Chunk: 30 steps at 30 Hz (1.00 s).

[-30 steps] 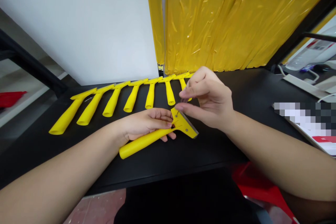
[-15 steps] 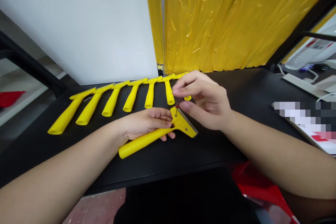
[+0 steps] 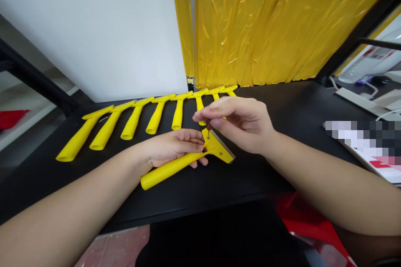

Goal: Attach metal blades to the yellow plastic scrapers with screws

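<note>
A yellow scraper (image 3: 172, 170) with a metal blade along its head is gripped near the neck by my left hand (image 3: 180, 146), handle pointing to the lower left. Two screws show on the scraper's head. My right hand (image 3: 242, 123) pinches a small screwdriver (image 3: 209, 125) between thumb and fingers; its handle is mostly covered. The screwdriver stands roughly upright, its tip at the screw nearer my left fingers. Behind my hands, several more yellow scrapers (image 3: 158, 114) lie in a row, the rightmost ones partly hidden by my right hand.
The black tabletop (image 3: 300, 121) carries everything. A white panel (image 3: 103, 29) and a yellow plastic curtain (image 3: 250, 25) rise behind it. To the right lie a partly blurred flat item (image 3: 380, 171) and a white cable (image 3: 391, 113). Something red (image 3: 313, 221) hangs below the front edge.
My right hand's fingers have rolled to the left around the screwdriver handle, with its tip still at the same screw. The scraper in my left hand is nearly unmoved.
</note>
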{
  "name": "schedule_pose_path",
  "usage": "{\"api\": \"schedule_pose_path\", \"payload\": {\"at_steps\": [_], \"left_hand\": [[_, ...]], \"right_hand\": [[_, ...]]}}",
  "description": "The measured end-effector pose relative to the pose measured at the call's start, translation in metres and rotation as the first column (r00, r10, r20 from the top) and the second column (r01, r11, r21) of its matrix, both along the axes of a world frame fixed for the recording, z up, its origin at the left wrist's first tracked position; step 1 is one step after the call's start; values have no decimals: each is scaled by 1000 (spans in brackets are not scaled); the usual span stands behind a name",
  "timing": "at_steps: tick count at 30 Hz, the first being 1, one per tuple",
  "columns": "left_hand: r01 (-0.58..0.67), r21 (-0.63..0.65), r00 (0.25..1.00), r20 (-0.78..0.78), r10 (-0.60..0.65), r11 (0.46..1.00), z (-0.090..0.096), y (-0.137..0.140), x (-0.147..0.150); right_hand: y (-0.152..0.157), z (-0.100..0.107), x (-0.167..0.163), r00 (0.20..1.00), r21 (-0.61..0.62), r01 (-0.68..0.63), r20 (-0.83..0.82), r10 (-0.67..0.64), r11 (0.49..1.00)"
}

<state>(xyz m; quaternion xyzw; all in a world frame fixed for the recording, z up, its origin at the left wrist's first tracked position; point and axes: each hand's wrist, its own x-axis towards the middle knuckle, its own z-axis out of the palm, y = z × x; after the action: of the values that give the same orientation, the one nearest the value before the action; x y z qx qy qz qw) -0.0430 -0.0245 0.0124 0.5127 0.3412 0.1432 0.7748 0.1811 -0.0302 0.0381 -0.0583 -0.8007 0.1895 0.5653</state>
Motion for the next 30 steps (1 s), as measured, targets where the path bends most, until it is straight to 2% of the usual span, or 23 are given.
{"api": "schedule_pose_path", "payload": {"at_steps": [6, 12, 17, 23, 28, 30], "left_hand": [[13, 0, 1000, 9, -13, 1000, 0, -1, 0], [14, -2, 1000, -7, -14, 1000, 2, -1, 0], [11, 2, 1000, -1, -11, 1000, 1, -1, 0], [13, 7, 1000, 7, -13, 1000, 0, 0, 0], [18, 14, 1000, -17, -17, 1000, 1, -1, 1], [15, 15, 1000, -11, -15, 1000, 1, -2, 1]], "right_hand": [[-1, 0, -1, 990, 60, 119, -78, -114, 991], [-1, 3, 1, 998, 21, -36, 42, 35, 999], [0, 2, 0, 995, 74, 96, -39, -93, 993], [0, 2, 0, 996, 0, -72, 57, 72, 997], [2, 3, 0, 995, 87, 100, -14, -100, 991], [4, 3, 1, 995, 99, 99, -6, -99, 990]]}}
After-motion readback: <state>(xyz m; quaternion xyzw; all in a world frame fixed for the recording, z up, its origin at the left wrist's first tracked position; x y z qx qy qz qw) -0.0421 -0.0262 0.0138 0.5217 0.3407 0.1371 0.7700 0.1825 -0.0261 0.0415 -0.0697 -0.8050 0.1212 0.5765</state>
